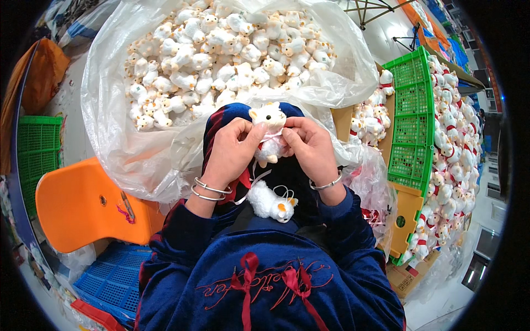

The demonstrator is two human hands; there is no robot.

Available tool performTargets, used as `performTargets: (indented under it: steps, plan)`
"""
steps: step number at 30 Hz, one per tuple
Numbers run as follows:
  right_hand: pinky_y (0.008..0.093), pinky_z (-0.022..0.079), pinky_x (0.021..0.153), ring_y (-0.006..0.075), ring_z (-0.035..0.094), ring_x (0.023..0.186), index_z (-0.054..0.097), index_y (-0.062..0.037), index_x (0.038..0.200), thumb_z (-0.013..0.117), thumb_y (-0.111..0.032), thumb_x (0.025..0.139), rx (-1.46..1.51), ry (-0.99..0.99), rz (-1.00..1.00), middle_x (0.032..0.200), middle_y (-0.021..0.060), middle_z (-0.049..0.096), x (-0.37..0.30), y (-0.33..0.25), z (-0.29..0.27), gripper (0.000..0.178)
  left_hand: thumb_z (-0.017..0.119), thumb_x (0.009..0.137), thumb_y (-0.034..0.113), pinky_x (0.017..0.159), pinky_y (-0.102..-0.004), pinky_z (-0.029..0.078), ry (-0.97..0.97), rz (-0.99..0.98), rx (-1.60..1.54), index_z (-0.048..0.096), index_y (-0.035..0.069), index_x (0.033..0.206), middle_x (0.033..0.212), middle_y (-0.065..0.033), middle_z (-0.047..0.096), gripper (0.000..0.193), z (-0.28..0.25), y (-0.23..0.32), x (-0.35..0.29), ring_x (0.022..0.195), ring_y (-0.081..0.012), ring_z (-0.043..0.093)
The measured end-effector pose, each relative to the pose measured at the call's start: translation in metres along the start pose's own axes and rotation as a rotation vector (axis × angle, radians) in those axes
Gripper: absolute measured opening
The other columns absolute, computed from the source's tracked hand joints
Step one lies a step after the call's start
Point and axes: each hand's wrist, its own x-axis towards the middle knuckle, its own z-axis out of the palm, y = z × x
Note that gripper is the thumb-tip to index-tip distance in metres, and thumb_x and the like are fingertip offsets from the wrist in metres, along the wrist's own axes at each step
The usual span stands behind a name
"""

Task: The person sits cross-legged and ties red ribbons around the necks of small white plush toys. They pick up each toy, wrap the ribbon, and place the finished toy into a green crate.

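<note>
Between both hands, above my lap, is a small white plush toy (271, 144) with a cream head and dark eye. My left hand (236, 148) pinches a pale pink ribbon (271, 134) at the toy's neck from the left. From the right, my right hand (310, 144) closes its thumb and fingers on the toy's neck and ribbon. A second white plush toy (267, 202), with orange patches and a white cord loop, lies on my lap below. Beside it, near my left wrist, hang red ribbon (238, 186) and a white strand.
A large clear plastic bag (118, 151) full of white plush toys (221, 49) lies ahead. At right stand a cardboard box (345, 124), a green crate (409, 132) and a heap of toys with red ribbons (452, 149). An orange chair (83, 201) holding scissors (128, 207) is at left.
</note>
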Motion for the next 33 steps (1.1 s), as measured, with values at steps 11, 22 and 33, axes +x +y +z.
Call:
performTargets:
  steps: [11, 22, 33]
  plan:
    - [0.0269, 0.054, 0.064, 0.0124, 0.066, 0.073, 0.065, 0.0016, 0.097, 0.069, -0.002, 0.091, -0.281, 0.037, -0.194, 0.085, 0.0076, 0.068, -0.014, -0.005, -0.002, 0.008, 0.070, 0.094, 0.020, 0.064, -0.0277, 0.048, -0.048, 0.088, 0.006, 0.065, -0.003, 0.085, 0.076, -0.0057, 0.064, 0.025, -0.002, -0.001, -0.004, 0.070, -0.0097, 0.056]
    - [0.0404, 0.043, 0.075, 0.0272, 0.060, 0.084, 0.070, -0.0074, 0.091, 0.075, -0.001, 0.074, -0.863, 0.292, -0.851, 0.087, 0.0059, 0.063, -0.015, 0.004, -0.002, 0.019, 0.067, 0.095, 0.013, 0.063, -0.0290, 0.045, 0.092, 0.189, -0.083, 0.058, -0.001, 0.080, 0.076, -0.0054, 0.055, 0.023, 0.017, -0.001, -0.010, 0.068, -0.0122, 0.052]
    - [0.0235, 0.049, 0.057, 0.0092, 0.063, 0.065, 0.064, 0.0027, 0.106, 0.072, -0.006, 0.090, -0.244, 0.105, -0.083, 0.082, 0.0082, 0.070, -0.026, -0.004, -0.003, 0.020, 0.068, 0.093, 0.009, 0.060, -0.0310, 0.043, 0.151, 0.307, -0.057, 0.055, -0.001, 0.078, 0.076, -0.0073, 0.053, 0.021, 0.025, -0.006, -0.018, 0.065, -0.0154, 0.051]
